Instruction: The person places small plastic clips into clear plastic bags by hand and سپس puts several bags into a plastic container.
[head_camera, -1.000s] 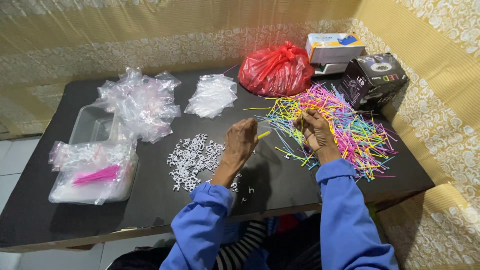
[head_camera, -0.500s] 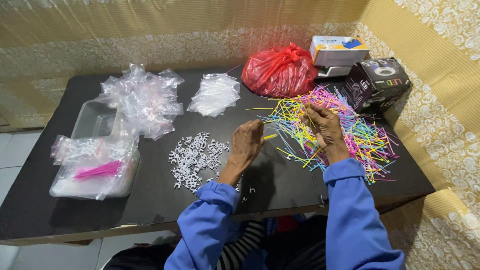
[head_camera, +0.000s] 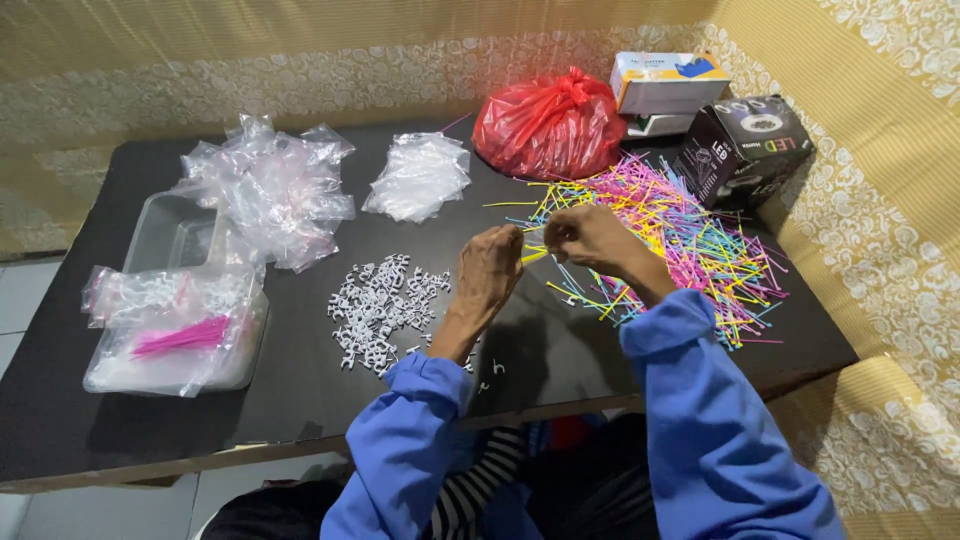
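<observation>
Head view: left hand (head_camera: 488, 268) and right hand (head_camera: 588, 236) pinch one yellow stick (head_camera: 533, 254) between them, grips clamped. Best to work low over the bench (head_camera: 300, 400), near the white clips (head_camera: 383, 305).

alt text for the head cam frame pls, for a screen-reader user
A person in blue sleeves holds the left hand and right hand together over a black table, pinching a yellow plastic stick beside a heap of multicoloured sticks. Small white clips lie left of the hands, with clear plastic bags and a tied red bag beyond.
</observation>
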